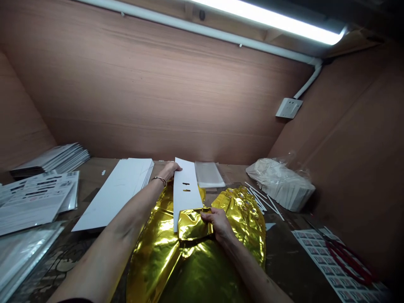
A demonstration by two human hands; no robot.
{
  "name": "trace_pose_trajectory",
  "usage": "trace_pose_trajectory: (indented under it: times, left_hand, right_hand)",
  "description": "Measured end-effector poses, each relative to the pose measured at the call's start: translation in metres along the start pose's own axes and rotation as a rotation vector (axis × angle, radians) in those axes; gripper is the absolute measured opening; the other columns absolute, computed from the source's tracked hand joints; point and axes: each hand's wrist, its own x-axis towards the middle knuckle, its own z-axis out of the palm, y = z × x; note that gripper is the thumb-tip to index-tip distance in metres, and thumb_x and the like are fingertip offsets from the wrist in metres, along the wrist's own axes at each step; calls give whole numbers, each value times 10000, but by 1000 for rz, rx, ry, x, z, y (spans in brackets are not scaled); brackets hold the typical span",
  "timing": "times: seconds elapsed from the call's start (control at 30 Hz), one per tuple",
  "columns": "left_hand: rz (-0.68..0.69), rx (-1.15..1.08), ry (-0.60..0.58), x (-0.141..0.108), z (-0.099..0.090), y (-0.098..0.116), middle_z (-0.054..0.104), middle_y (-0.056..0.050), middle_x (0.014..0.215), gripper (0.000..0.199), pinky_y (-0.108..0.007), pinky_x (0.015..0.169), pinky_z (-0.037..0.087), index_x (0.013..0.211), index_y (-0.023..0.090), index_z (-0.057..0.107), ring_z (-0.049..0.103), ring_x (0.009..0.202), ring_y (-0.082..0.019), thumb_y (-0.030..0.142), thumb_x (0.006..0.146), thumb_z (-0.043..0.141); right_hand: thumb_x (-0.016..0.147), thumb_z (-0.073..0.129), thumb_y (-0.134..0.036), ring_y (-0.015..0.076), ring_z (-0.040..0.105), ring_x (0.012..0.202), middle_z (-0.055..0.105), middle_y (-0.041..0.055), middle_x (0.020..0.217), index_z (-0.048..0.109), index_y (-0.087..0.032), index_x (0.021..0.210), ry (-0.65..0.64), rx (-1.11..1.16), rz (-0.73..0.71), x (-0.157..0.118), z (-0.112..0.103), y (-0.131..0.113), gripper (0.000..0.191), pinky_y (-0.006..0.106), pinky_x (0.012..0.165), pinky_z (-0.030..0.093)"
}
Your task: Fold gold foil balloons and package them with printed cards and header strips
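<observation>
My left hand (173,168) grips the upper left edge of a long white card (186,198) with two small slots cut in it. The card stands tilted, its lower end behind a folded flap of a shiny gold foil balloon (164,244), which lies flat and uninflated. Thumb and fingers of my right hand (221,225) pinch that gold flap near the card's lower right corner. Crinkled foil spreads to the right of the card. How far the card reaches behind the flap is hidden.
White cards (120,185) are stacked left of my left arm, with printed cards (41,195) farther left. Clear bags (210,174) lie behind the foil. White sticks (260,200), a plastic-wrapped bundle (280,181), a sticker sheet (318,252) and red-handled scissors (347,261) are at right.
</observation>
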Motion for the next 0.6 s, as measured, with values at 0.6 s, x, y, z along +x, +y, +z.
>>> trace_pose_trajectory:
  times: [0.6]
  left_hand:
    - [11,-584,369,-173,-43,-84,587,-51,736,148,-274,556,479,793,113,530,570,612,-137,134,661,464]
  right_hand:
    - [446,685,-115,91,493,409,489,-45,374,438,-155,430,170,-39,-100,2,1,-25,251,211,425,432]
